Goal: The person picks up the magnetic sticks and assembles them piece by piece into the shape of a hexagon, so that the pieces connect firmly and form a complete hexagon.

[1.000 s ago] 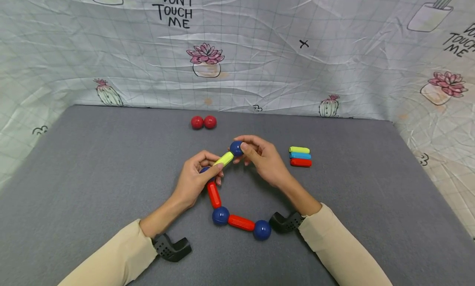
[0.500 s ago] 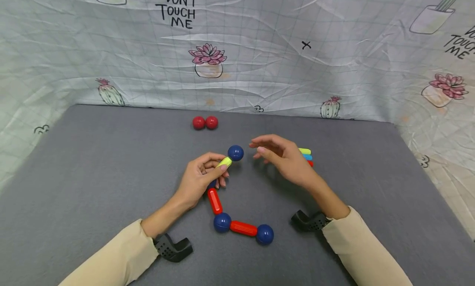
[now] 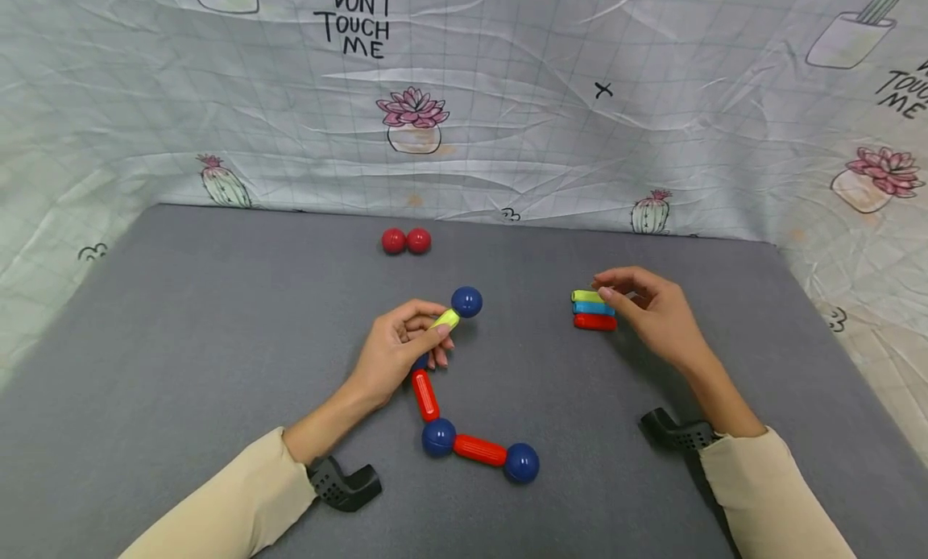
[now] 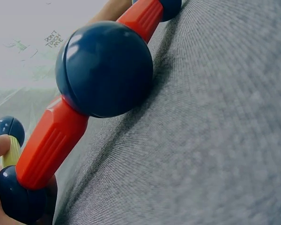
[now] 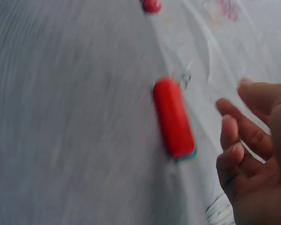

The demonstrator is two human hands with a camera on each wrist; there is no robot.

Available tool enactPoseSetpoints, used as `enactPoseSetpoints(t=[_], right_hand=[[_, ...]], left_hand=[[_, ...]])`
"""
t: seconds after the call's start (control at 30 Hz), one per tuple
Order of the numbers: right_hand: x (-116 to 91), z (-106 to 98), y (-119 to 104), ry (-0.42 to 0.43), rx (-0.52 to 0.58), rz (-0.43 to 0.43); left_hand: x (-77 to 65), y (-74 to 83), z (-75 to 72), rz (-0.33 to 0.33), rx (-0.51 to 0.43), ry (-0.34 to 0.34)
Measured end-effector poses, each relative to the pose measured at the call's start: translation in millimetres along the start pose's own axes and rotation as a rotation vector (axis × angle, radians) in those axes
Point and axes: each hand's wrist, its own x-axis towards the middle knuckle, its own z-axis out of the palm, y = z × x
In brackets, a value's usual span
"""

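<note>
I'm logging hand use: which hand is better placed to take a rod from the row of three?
Probably the right hand: it is beside the row of rods, while the left hand grips another yellow rod.

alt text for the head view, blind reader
At a gray table, a person's left hand pinches the yellow rod of a ball-and-rod chain. The right hand is at three loose rods, with two red balls farther back.

Left hand [image 3: 391, 345] pinches yellow rod [image 3: 446, 320], blue ball [image 3: 467, 302] at its tip; chain of red rods and blue balls [image 3: 438, 438] runs toward near edge of surface [image 3: 217, 341]. Right hand [image 3: 656, 313] at three side-by-side rods [image 3: 593, 308], contact unclear. Two red balls [image 3: 418, 241] near far edge.
</note>
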Motion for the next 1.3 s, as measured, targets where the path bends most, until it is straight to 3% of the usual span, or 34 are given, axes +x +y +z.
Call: enactPoseSetpoints(t=[0.13, 0.47, 0.87, 1.3], right_hand=[[-1, -3, 17, -0.009, -0.095, 0.045], [-2, -8, 31, -0.045, -0.114, 0.126], [-2, -8, 37, -0.061, -0.155, 0.123], [-2, -1, 38, -0.034, -0.212, 0.116]], left_hand=[[0.8, -1.3, -0.3, 0.009, 0.003, -0.004], [0.3, -0.7, -0.6, 0.012, 0.004, -0.007], [1.2, -0.1, 0.4, -0.012, -0.043, 0.02], [0.8, -0.5, -1.8, -0.044, -0.039, -0.01]])
